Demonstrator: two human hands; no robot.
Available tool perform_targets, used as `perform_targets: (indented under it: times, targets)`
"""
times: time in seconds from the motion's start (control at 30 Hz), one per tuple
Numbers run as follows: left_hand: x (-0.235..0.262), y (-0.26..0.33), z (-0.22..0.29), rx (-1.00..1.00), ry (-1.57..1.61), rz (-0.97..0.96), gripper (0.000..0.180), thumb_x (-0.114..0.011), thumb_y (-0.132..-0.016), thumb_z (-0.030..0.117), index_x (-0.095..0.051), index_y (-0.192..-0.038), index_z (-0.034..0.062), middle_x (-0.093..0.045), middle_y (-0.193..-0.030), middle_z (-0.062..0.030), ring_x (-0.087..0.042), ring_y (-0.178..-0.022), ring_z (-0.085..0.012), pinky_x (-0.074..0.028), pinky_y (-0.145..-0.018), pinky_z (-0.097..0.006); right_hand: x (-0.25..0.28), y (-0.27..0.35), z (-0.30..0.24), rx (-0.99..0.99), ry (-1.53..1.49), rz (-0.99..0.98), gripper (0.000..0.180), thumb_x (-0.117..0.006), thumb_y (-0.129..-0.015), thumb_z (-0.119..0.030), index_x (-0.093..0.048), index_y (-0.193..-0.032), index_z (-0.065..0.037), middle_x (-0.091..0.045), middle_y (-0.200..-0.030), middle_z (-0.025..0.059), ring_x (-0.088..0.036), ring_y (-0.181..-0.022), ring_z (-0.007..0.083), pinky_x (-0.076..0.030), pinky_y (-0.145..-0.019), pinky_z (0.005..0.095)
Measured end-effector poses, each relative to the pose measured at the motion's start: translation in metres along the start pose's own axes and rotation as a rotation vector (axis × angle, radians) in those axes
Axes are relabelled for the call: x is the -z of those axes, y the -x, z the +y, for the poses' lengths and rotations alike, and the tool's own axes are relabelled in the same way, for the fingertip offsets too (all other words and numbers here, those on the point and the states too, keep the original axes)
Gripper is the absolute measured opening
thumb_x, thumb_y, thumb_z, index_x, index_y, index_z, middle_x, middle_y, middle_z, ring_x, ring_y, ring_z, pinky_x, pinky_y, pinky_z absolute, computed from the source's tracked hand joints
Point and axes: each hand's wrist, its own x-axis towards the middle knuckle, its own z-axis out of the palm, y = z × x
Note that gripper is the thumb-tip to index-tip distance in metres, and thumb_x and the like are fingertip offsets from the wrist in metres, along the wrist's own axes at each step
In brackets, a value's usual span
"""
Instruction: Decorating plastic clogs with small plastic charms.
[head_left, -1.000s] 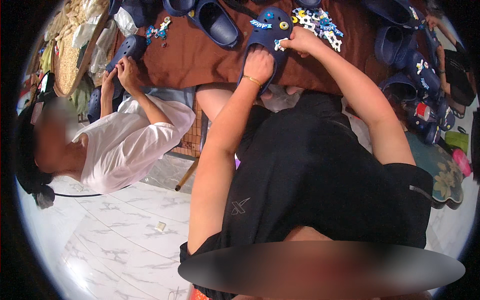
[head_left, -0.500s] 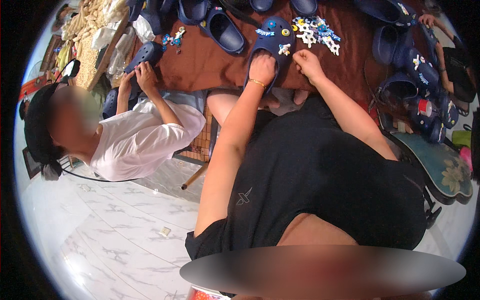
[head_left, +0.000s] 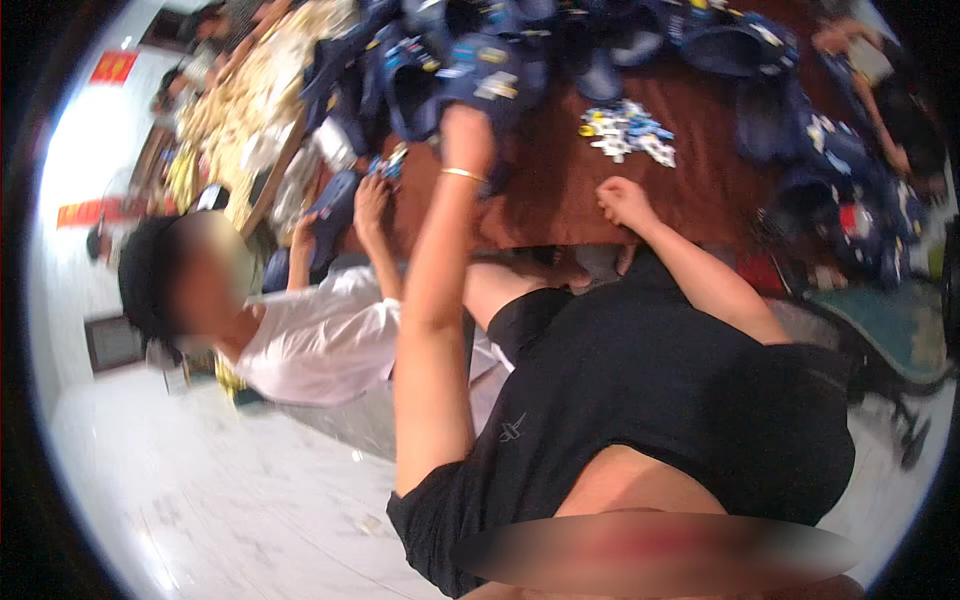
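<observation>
My left hand (head_left: 467, 145), blurred by motion and with a gold bracelet at the wrist, is reached out over the far left of the table. It is closed on a navy clog (head_left: 484, 68) with small white and coloured charms on its top. My right hand (head_left: 627, 203) hovers by the table's near edge with its fingers curled in. Whether it holds anything small is hidden. Beyond it a pile of white, blue and yellow shoe charms (head_left: 628, 133) lies on the brown tablecloth (head_left: 560, 190).
More navy clogs (head_left: 600, 75) crowd the table's far side, and others (head_left: 850, 190) stand at the right. On my left a co-worker in a white shirt (head_left: 320, 350) handles a dark clog (head_left: 337, 200) and reaches toward a small charm heap (head_left: 388, 163). A teal chair seat (head_left: 880, 325) is at right.
My left hand has carried the clog away and to the left, toward the other clogs. My right hand stays near the edge, still curled. The co-worker's hand has reached to the small charms. The view has shifted.
</observation>
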Motion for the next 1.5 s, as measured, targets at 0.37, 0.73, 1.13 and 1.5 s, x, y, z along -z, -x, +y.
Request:
perform_targets:
  times: [0.37, 0.73, 1.13, 1.5]
  targets:
    - [-0.052, 0.0, -0.026, -0.032, 0.544, 0.155, 0.04, -0.043, -0.073, 0.003, -0.044, -0.112, -0.0052, -0.043, -0.116, -0.0241, -0.039, -0.11, -0.037, -0.031, -0.095, -0.039, 0.15, -0.044, -0.049, 0.281, -0.099, 0.666, 0.018, -0.054, -0.079, -0.018, -0.054, -0.088, -0.002, -0.057, -0.067, 0.0048, -0.052, -0.049, 0.0109, -0.041, -0.041, 0.0248]
    - [-0.022, 0.033, 0.007, 0.0, 0.565, 0.176, 0.044, -0.053, -0.068, 0.005, -0.046, -0.111, 0.0014, -0.046, -0.114, -0.0198, -0.042, -0.108, -0.034, -0.034, -0.092, -0.04, 0.243, -0.087, -0.126, 0.014, 0.795, 0.983, 0.062, -0.062, -0.069, -0.028, -0.037, -0.124, -0.017, -0.031, -0.125, 0.0272, -0.031, -0.116, 0.0392, -0.028, -0.096, 0.0382]
    - [0.04, 0.09, 0.08, 0.05, 1.009, 0.305, 0.041, -0.051, -0.068, -0.002, -0.05, -0.108, 0.0028, -0.047, -0.113, -0.0149, -0.044, -0.104, -0.0306, -0.034, -0.09, -0.036, 0.115, -0.009, -0.1, 0.543, 0.863, 0.709, 0.058, -0.054, -0.076, -0.025, -0.034, -0.118, 0.009, -0.044, -0.113, 0.0269, -0.042, -0.106, 0.0385, -0.033, -0.091, 0.0407]
    - [0.056, 0.124, 0.124, 0.03, 1.111, 0.236, 0.02, -0.051, -0.072, 0.001, -0.055, -0.091, 0.001, -0.055, -0.096, -0.0153, -0.053, -0.087, -0.032, -0.043, -0.075, -0.036, -0.03, 0.074, -0.045, 0.52, 0.845, 0.108, 0.045, -0.056, -0.071, -0.009, -0.042, -0.112, 0.002, -0.033, -0.12, 0.0299, -0.038, -0.106, 0.0417, -0.034, -0.09, 0.0419]
